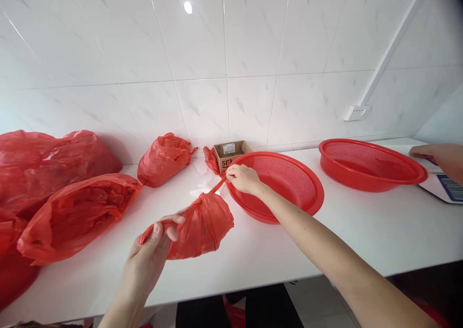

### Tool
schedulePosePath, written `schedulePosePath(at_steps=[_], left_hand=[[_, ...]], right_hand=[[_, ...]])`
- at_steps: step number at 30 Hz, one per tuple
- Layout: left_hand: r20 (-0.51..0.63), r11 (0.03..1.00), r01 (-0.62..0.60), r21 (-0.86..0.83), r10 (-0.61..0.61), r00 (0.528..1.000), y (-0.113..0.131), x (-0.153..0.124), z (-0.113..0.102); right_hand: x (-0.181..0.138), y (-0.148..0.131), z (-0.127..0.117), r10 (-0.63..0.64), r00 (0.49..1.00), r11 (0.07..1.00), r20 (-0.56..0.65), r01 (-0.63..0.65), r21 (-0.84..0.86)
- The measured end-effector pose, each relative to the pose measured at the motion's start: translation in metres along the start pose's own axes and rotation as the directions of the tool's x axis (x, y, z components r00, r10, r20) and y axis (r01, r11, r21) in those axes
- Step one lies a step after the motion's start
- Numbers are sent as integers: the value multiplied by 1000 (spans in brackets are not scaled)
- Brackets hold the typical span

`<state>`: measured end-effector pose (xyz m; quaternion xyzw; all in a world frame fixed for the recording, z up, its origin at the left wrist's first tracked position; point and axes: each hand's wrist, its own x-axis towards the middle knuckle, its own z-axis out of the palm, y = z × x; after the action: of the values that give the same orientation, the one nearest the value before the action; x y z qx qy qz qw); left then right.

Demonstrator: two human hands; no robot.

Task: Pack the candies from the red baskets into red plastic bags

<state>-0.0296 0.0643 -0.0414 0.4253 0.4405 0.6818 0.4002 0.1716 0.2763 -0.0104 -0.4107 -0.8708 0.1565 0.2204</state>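
Gripping bunched end (145, 235) of red bag (206, 224) in left hand (152, 252), pinching taut strip (217, 185) in right hand (244, 179) near red basket (294, 177) — holding bag between hands. Best to draw strip evenly, without jerking — likely to tear if overstretched.

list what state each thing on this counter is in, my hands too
held red bag, bulging, one end pulled taut
left hand, fingers closed on its gathered end
right hand, fingers pinching its taut end
front left bag, mouth open
rear left bag, bulging
bag by wall, bulging
cardboard box, open
middle basket, upright
right basket, upright
scale, partly out of frame
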Motion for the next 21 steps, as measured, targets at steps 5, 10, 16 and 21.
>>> schedulePosePath(at_steps=[5,10,16,21], left_hand=[[-133,992,25,-125,-42,990,3,14,14],[25,968,210,136,-215,976,10,34,42],[99,869,117,481,-187,977,-4,37,58],[47,854,87,514,-129,991,-20,37,59]], right_hand=[[-7,-18,-12,3,1000,993,25,-6,122],[-29,-68,-31,-274,958,876,82,214,433],[-39,-80,-14,-346,935,801,71,256,541],[-43,-69,-10,-399,914,714,77,257,652]])
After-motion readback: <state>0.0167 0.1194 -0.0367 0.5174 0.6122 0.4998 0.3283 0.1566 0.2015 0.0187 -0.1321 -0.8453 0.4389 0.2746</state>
